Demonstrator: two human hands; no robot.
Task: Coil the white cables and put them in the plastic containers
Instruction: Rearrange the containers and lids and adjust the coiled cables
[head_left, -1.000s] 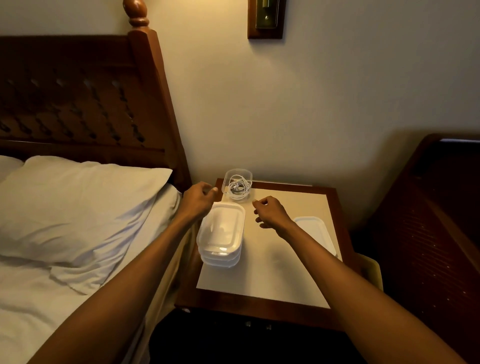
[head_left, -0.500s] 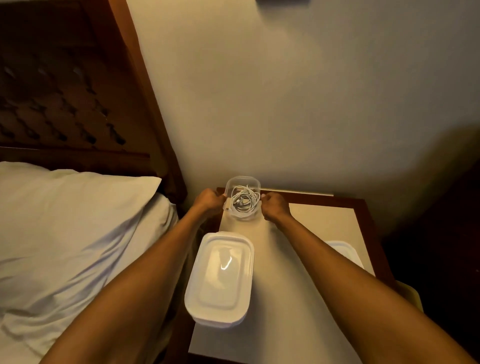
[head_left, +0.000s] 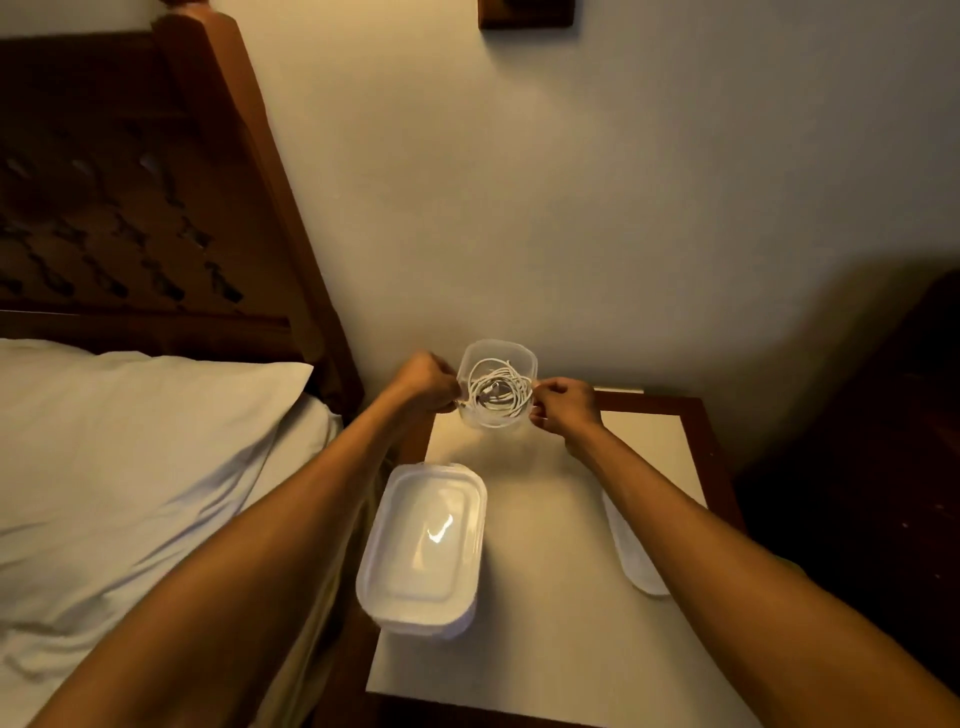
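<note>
White cable coiled, already inside clear container at desk far edge. Your left hand and right hand, short of it second ago, now grip its side walls (fingers curled). Likely next: loose lid by right edge.

I see cable white | container clear | lidded tubs milky white | nightstand cream top, red-brown rim | pillow white | headboard dark brown, cut-out lattice
</note>
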